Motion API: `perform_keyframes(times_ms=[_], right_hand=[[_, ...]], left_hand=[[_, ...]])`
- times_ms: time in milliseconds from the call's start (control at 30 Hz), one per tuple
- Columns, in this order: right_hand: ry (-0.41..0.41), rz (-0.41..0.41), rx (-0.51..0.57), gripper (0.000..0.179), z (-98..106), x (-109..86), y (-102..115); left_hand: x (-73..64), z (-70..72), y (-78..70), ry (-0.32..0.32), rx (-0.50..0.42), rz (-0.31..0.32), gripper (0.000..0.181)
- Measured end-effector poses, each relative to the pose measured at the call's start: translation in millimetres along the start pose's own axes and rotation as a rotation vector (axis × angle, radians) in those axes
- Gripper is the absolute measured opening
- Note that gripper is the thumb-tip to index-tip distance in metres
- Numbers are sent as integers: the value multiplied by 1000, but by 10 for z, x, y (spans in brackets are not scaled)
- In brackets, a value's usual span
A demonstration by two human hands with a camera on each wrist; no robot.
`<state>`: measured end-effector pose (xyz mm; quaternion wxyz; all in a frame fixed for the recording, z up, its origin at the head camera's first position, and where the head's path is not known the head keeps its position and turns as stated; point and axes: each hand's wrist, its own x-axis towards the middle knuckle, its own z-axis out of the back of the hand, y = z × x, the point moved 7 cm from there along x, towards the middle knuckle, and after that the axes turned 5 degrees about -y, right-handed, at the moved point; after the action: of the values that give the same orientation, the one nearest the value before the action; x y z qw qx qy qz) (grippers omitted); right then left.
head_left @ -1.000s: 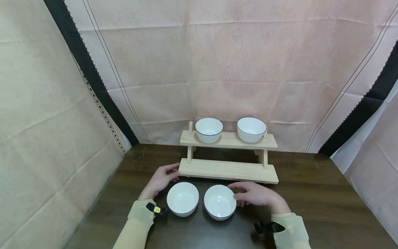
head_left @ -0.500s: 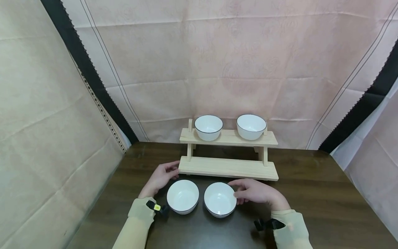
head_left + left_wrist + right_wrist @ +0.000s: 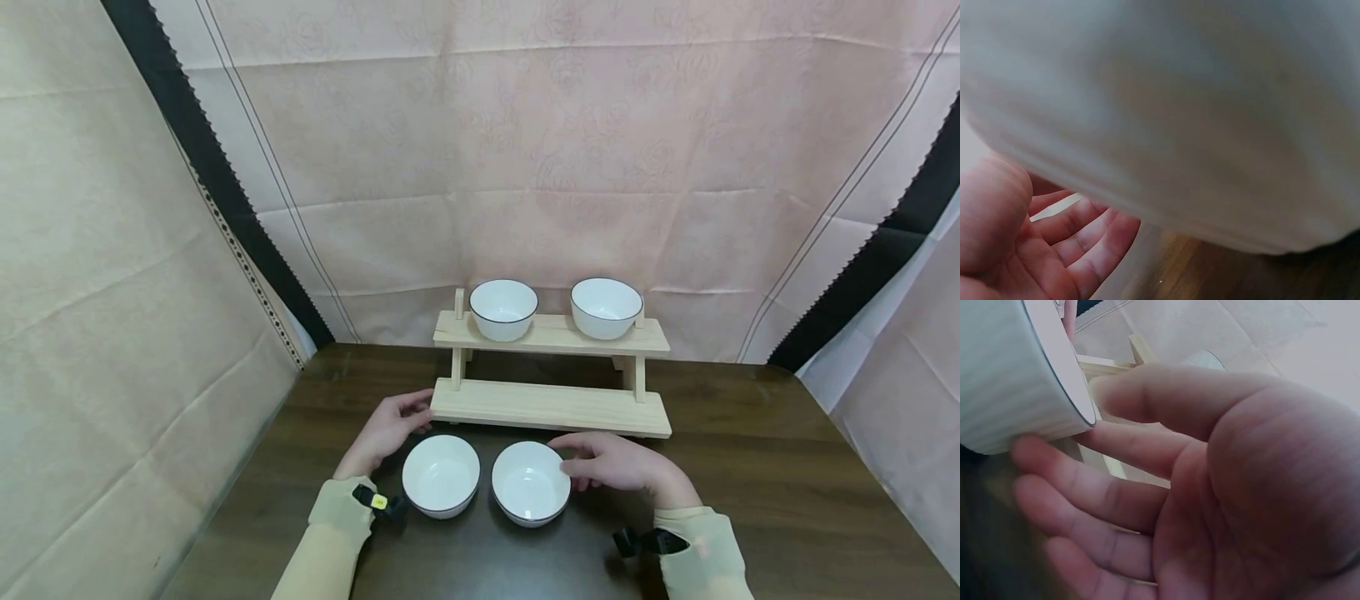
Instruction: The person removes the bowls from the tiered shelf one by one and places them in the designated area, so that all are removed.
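My left hand (image 3: 386, 429) is at the left end of the lower board of a two-tier wooden rack (image 3: 551, 405), its fingertips at the board's edge. Whether they touch it cannot be told. In the left wrist view, a blurred white bowl (image 3: 1166, 125) hides part of the loosely bent fingers (image 3: 1094, 250). On the table, the left white bowl (image 3: 441, 475) stands beside the right white bowl (image 3: 529, 483). My right hand (image 3: 611, 462) is beside the right bowl, thumb close to its dark rim. The right wrist view shows relaxed fingers (image 3: 1104, 494) near that bowl's wall (image 3: 1016, 381).
Two more white bowls, one at left (image 3: 504, 310) and one at right (image 3: 606, 308), stand on the rack's upper board (image 3: 555, 335). Behind the dark wooden table (image 3: 772, 467) hangs a pale cloth (image 3: 570, 167), with another cloth (image 3: 135, 333) along the left.
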<state>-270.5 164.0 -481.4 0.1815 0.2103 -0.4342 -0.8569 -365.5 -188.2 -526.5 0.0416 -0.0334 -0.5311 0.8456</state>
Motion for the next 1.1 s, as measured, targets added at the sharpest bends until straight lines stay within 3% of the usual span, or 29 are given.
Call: perform_keyframes(times_ms=[433,633,900,1100], right_hand=[[-84,36,-14,44,96,-33,37],[-248,46,31,39,260,-17,58],[-502,79,107,34,511,8,124],[-638,77,117,32,682,-17,113]], left_hand=[[-31,-46,-36,7,0,-4,46],[-52,-70,-83,28,-19,-14,46],[-64,-44,-74,9,-12,2,47],[-69,-10,-85,4,-17,-7,47]])
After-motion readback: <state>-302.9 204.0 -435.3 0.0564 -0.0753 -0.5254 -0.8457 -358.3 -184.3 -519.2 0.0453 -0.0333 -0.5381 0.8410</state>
